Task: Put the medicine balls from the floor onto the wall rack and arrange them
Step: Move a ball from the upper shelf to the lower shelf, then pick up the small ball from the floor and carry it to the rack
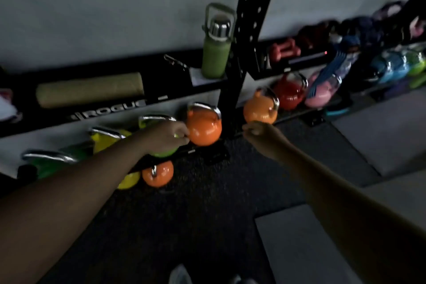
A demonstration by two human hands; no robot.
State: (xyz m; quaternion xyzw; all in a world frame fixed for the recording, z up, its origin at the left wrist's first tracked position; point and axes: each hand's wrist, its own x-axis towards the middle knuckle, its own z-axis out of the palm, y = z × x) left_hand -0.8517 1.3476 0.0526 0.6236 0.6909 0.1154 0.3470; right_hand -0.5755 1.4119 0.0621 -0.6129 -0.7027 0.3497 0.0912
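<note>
The left hand [167, 137] reaches low toward the rack's bottom rail, fingers curled in front of a lime-green round weight with a chrome handle [161, 153]; whether it actually grips that weight cannot be told through the blur. The right hand [258, 132] hangs loosely closed on nothing, just below an orange round weight with a chrome handle [260, 109] and well apart from the left.

Between the hands sits another glossy orange handled weight [204, 127] beside the black perforated steel upright [249, 37]. The things within reach look like kettlebells rather than medicine balls. Two remain on the dark rubber floor [207, 203]: a small orange one [158, 174] touching a yellow one [130, 180], both near the rail.

I judge this the pick-up step, the floor pair not yet racked. The next move calls for a firm hold on a handle and a lift onto the rail's open space.

White lettering on the black shelf edge [110, 110] reads "ROGUE". A green bottle with a steel cap [215, 53] stands on the shelf above; nothing legible shows on it.
</note>
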